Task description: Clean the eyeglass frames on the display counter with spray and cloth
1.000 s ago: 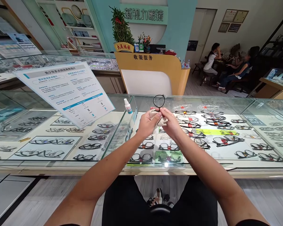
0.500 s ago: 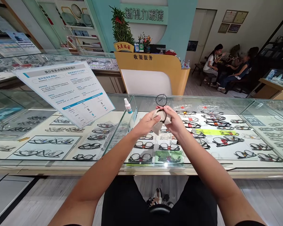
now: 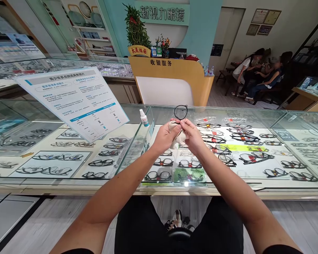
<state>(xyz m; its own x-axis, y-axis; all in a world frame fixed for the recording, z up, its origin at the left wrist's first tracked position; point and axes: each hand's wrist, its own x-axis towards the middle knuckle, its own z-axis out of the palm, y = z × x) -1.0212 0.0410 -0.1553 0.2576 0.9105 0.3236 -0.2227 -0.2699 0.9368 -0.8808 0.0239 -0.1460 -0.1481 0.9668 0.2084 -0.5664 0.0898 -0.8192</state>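
Observation:
Above the glass counter, my two hands are close together around a pair of dark round-rimmed eyeglasses (image 3: 180, 118). One round lens rises beyond my fingertips; the rest of the frame is hidden by my hands and the cloth. My left hand (image 3: 164, 137) is closed on a beige cleaning cloth (image 3: 178, 141), which wraps over part of the glasses and hangs below. My right hand (image 3: 193, 135) pinches the glasses near their middle, its fingertips meeting those of the left. A small white spray bottle (image 3: 143, 118) stands on the counter to the left of my hands.
Under the glass countertop (image 3: 137, 188) lie rows of eyeglasses (image 3: 190, 163). A large printed sheet (image 3: 76, 100) stands tilted at the left. Beyond are a wooden cashier desk (image 3: 169, 65) and, at the far right, seated people (image 3: 270, 76).
My hands have turned slightly. The cloth has shifted toward my left hand, and the lower rim that showed against it is now covered. Far off, a seated person has leaned forward.

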